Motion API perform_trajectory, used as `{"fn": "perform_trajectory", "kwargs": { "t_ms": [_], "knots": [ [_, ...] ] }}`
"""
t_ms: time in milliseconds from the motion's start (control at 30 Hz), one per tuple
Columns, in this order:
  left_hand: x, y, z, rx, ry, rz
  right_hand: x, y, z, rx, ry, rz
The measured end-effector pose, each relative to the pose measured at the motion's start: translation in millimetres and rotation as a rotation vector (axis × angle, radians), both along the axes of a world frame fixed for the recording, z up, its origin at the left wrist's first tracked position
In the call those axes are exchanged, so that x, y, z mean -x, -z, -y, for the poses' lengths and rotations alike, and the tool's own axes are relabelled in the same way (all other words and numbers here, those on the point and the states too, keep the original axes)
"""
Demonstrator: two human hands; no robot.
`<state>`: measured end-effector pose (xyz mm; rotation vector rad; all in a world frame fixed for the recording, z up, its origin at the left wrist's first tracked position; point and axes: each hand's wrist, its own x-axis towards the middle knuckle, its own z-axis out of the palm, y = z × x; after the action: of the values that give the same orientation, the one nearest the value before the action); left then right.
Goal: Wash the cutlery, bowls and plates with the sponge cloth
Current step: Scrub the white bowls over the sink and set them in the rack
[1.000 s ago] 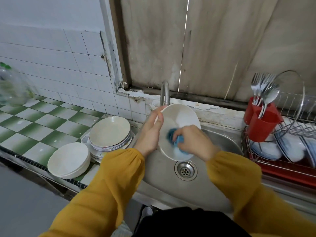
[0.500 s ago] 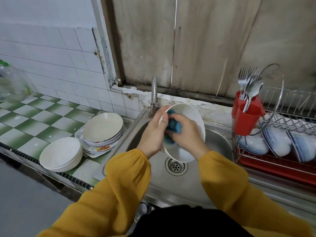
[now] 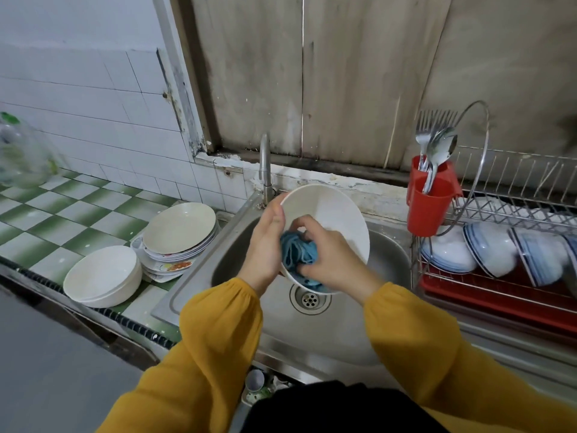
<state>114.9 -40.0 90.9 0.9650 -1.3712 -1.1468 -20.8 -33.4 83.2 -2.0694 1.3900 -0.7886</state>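
Observation:
Over the steel sink (image 3: 387, 260) I hold a white bowl (image 3: 337, 214) tilted toward me. My left hand (image 3: 265, 242) grips its left rim, thumb on the edge. My right hand (image 3: 331, 257) holds a bunched blue sponge cloth (image 3: 296, 251) against the bowl's inside, lower left. A stack of plates (image 3: 179, 228) and white bowls (image 3: 101, 275) sit on the counter to the left. Forks and spoons (image 3: 435, 142) stand in a red cup (image 3: 426, 207) at the right.
A tap (image 3: 265, 164) rises behind the bowl. A wire drying rack (image 3: 515, 189) with blue-rimmed bowls (image 3: 490, 251) over a red tray stands right of the sink. Green checked counter tiles (image 3: 62, 214) stretch left, with a clear plastic bottle (image 3: 22, 154) at the far left.
The cloth moved from the bowl's lower middle up to the left rim, then back down the left inside. The view shifted right, then closer.

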Motion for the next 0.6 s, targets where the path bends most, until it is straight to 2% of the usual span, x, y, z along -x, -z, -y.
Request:
{"fn": "perform_trajectory", "kwargs": {
  "t_ms": [67,133,200,233,267,333,400,433,500,533,600],
  "knots": [
    [0,0,-2,0.01,0.006,-0.024,12,-1,7,0.113,0.192,-0.14],
    [8,2,-6,0.03,0.012,0.015,14,0,9,0.203,0.329,0.002],
    [18,2,-11,0.039,0.003,0.052,7,-2,1,0.17,0.209,0.219],
    [20,2,-12,0.031,-0.007,0.037,4,-2,-4,0.121,0.104,0.251],
    [20,2,-13,0.014,-0.014,0.005,4,-1,-9,0.067,0.005,0.218],
    [17,0,-13,-0.027,-0.021,-0.043,16,0,-10,-0.01,-0.088,-0.004],
    [18,1,-15,-0.027,-0.009,-0.042,33,3,0,0.031,0.052,-0.206],
    [21,4,-18,-0.019,-0.005,-0.037,38,3,3,0.095,0.165,-0.228],
    [33,8,-22,-0.013,0.003,-0.018,36,2,2,0.224,0.295,-0.08],
    [38,8,-23,-0.007,-0.007,-0.008,30,2,-2,0.212,0.277,0.034],
    [38,4,-22,0.011,-0.051,-0.001,21,-1,-13,0.049,0.112,0.176]
  ]
}}
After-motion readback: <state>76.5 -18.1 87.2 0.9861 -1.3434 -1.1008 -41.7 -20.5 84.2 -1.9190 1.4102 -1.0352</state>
